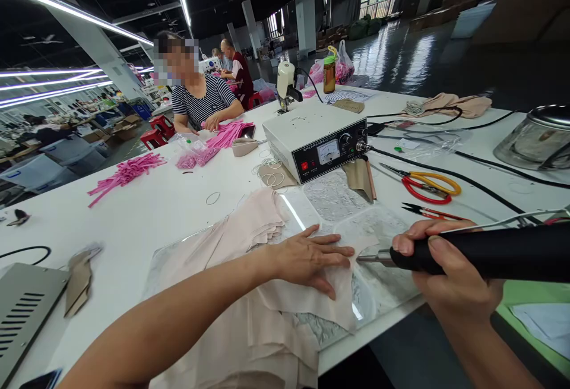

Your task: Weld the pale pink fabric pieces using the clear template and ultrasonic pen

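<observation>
My left hand (312,258) lies flat with fingers spread on a thin pale pink fabric piece (307,303). My right hand (458,276) is wrapped round a thick black handheld tool (499,252). The tool's metal tip points left and meets the fabric's edge, close to my left fingertips. Beneath the fabric is a clear, scuffed plate (383,228). More pale fabric pieces (231,228) lie in layers left of my left hand and toward the table's front edge.
A control box (329,151) with a dial stands behind the plate. Yellow-and-red-handled scissors (427,187) and red snips (430,212) lie right of it. Black cables cross the table's right side. Across the table, a person in stripes (200,101) handles pink strips (229,133).
</observation>
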{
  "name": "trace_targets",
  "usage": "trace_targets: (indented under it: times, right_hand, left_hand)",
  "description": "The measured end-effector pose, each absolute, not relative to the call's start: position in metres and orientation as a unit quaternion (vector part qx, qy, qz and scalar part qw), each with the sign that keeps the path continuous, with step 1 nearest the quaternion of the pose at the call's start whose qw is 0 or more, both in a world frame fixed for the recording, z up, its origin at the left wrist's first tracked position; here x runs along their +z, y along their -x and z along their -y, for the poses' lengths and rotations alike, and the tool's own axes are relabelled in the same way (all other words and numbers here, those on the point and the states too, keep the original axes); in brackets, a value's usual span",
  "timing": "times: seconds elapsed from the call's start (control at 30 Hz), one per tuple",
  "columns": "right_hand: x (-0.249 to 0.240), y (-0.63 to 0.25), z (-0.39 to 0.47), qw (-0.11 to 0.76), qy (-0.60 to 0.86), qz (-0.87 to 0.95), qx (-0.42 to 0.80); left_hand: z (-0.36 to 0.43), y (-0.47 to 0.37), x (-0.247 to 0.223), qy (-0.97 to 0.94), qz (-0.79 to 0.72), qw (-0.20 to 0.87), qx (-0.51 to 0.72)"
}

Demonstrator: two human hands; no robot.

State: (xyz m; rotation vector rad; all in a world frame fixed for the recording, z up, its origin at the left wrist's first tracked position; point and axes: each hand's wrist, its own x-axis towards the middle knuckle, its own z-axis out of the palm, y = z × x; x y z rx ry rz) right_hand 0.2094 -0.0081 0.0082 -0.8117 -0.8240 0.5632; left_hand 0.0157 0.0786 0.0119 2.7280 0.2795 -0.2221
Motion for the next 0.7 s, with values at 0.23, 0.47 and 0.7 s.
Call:
trace_targets:
  times: [0.23, 0.47, 0.7]
  right_hand:
    - [0.008, -0.207, 0.011, 0.799, 0.355, 0.386, 0.296]
    - [0.008, -0.209, 0.011, 0.786, 0.341, 0.390, 0.337]
    - [-0.001, -0.218, 0.009, 0.767, 0.333, 0.430, 0.341]
  left_hand:
    - [-0.077, -0.018, 0.020, -0.968, -0.107, 0.200, -0.108]
    - [-0.077, -0.018, 0.019, -0.968, -0.104, 0.196, -0.119]
    - [-0.076, -0.019, 0.019, -0.967, -0.109, 0.195, -0.119]
